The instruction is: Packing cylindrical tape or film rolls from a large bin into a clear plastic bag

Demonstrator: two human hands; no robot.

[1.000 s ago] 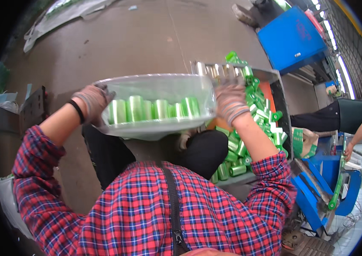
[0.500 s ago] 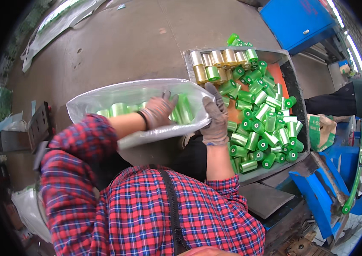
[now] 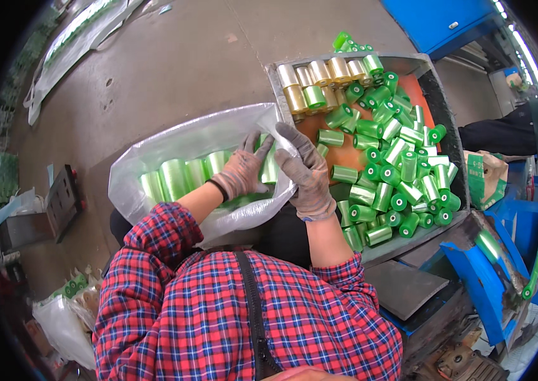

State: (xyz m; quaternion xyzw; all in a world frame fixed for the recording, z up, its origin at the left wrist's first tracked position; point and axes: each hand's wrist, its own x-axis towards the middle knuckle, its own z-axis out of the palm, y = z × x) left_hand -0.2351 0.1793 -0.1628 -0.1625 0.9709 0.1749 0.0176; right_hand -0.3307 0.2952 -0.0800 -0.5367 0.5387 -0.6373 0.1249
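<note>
A clear plastic bag (image 3: 154, 149) lies in front of me with several green film rolls (image 3: 173, 179) lined up inside. My left hand (image 3: 242, 173), gloved, reaches into the bag's mouth and grips a green roll (image 3: 270, 168) there. My right hand (image 3: 308, 174), also gloved, holds the bag's right edge next to it. Right of the hands is a metal tray (image 3: 273, 71) with an orange floor, heaped with green rolls (image 3: 402, 171), with a few gold rolls (image 3: 310, 79) at its far end.
Another person's dark sleeve (image 3: 504, 133) reaches in at the right above a green and brown sack (image 3: 486, 179). Blue metal bins (image 3: 491, 286) stand at lower right, a blue cabinet (image 3: 437, 19) at the top. Plastic bags (image 3: 72, 47) lie on the concrete floor; a black box (image 3: 62, 200) sits left.
The bag came down from being held up high in both hands to rest low by the tray. My left hand went inside it and my right hand moved to its edge.
</note>
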